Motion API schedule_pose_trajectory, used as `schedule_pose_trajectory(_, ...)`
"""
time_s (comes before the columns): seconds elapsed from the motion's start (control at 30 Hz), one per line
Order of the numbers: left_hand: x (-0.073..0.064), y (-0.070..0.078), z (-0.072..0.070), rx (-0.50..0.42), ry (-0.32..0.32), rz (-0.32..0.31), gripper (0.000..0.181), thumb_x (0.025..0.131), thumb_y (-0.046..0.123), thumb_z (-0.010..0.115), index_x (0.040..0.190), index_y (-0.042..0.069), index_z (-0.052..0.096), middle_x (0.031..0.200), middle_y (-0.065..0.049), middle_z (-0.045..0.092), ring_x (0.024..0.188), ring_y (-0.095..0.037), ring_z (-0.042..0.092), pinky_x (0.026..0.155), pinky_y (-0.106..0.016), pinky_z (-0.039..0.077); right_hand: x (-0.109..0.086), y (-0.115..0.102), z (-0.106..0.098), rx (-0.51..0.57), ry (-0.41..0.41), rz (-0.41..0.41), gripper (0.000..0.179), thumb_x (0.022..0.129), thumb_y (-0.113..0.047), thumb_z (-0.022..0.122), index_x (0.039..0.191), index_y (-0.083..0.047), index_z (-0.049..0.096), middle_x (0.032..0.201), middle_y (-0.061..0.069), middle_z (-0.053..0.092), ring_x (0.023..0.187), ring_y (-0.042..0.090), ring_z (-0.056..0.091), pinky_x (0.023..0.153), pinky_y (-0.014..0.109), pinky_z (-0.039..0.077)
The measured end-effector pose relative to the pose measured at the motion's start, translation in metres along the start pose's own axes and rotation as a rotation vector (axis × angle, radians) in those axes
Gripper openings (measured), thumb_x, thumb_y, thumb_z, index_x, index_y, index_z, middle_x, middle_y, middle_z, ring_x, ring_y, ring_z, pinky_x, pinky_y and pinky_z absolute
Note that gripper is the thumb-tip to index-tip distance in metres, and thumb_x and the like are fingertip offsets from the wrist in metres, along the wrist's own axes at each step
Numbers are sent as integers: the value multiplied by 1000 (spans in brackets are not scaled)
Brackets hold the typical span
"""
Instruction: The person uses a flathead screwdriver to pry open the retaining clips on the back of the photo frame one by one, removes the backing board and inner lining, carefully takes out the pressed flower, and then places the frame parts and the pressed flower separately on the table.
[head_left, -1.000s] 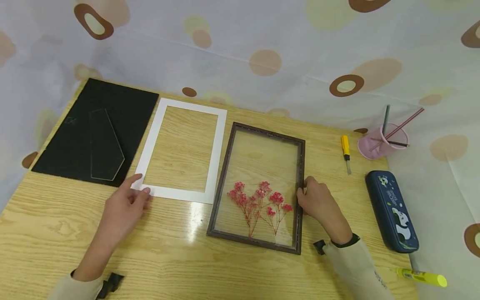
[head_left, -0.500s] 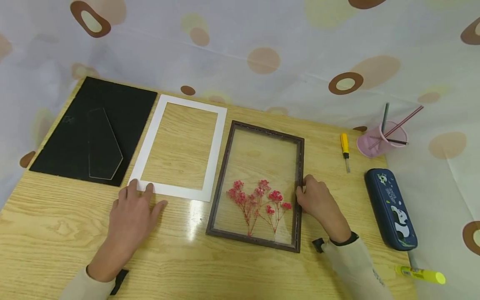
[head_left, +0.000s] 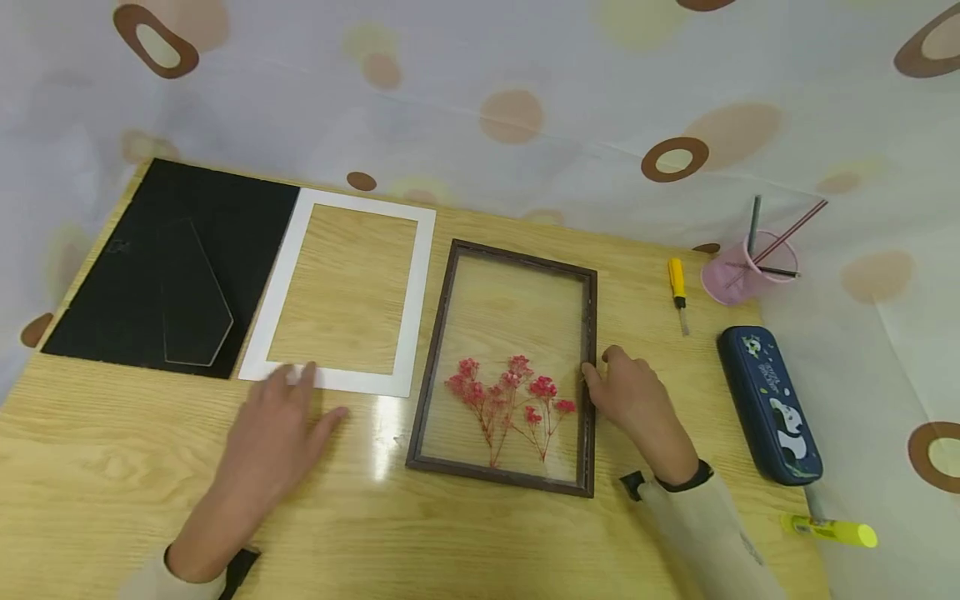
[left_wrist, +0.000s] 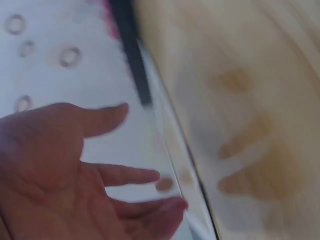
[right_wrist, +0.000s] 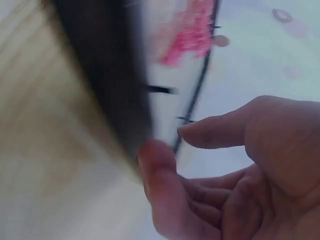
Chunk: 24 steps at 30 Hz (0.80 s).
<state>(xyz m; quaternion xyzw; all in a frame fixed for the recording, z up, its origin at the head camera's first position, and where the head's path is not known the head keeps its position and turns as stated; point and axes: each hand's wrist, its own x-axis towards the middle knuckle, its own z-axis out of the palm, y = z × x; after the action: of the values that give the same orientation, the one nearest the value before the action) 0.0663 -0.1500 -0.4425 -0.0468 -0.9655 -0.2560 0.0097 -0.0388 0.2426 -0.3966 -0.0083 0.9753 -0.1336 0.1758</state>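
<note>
A dark brown picture frame (head_left: 426,392) lies flat on the wooden table, with clear glazing and pink dried flowers (head_left: 543,387) in its lower half. Left of it is a white rectangular mat (head_left: 363,381), a border with an open middle. My left hand (head_left: 266,437) has its fingers extended, the tips over the mat's near edge, thumb spread away. On the frame's right side is my right hand (head_left: 637,400). In the right wrist view its index fingertip (right_wrist: 156,152) is right at the frame's outer side, and the thumb (right_wrist: 215,131) stands apart from it.
A black backing board (head_left: 105,308) with a stand flap lies beside the mat. Toward the right are a yellow-handled screwdriver (head_left: 677,283), a pink pen cup (head_left: 723,279), a navy panda pencil case (head_left: 765,408) and a yellow highlighter-like tube (head_left: 832,531). A patterned cloth hangs behind.
My left hand has gone from pinching the mat's near left corner to lying along its near edge. The mat has shifted left, up against the backing board. The right hand's grip on the frame has loosened.
</note>
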Motion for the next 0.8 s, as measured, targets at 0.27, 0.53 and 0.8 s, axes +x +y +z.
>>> schedule_pose_trajectory(0.27, -7, 42, 32, -143, -202, 371, 79, 77, 39, 85, 145, 13, 55, 154, -27, 34, 140, -43, 38, 103, -58, 43, -49, -35, 2, -64, 177, -116, 37, 99, -27, 62, 106, 9, 62, 50, 2, 46, 39, 13, 39, 38, 27, 30)
schedule_pose_trajectory(0.53, -4, 41, 40, -164, -272, 418, 53, 85, 25, 80, 127, -4, 66, 150, -33, 37, 133, -44, 47, 102, -52, 46, -75, -70, 40, -62, 105, -203, 33, 92, -31, 74, 89, 0, 65, 50, -3, 46, 42, 9, 39, 38, 25, 32)
schedule_pose_trajectory(0.8, -3, 45, 50, -123, -161, 445, 42, 84, 19, 82, 116, -5, 72, 142, -34, 47, 123, -43, 56, 95, -51, 51, -73, -84, 79, -115, 65, -228, 46, 90, -44, 74, 69, -8, 52, 50, -4, 37, 41, 8, 34, 37, 23, 25)
